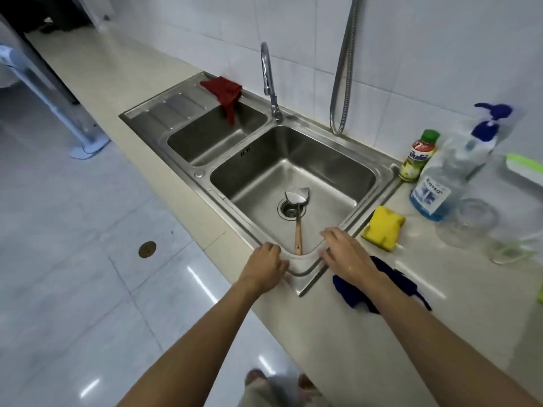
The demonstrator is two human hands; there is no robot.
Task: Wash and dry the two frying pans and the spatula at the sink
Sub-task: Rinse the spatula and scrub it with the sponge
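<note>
Both hands at the near corner of the sink (382,174) — left hand (266,267) loosely curled on the rim, right hand (345,254) flat and empty on it. The spatula (297,214) lies in the big basin, blade over the drain, handle leaning into that near corner. No pans in sight. Best move, I'd say: take the wooden handle, then fetch the sponge (383,227) from the worktop just beside the sink's right edge.

Both bare arms are reaching forward toward twelve o'clock. The left hand (266,267) is curling loosely, palm down. The right hand (346,254) is lying flat at its three o'clock, fingers spread.
</note>
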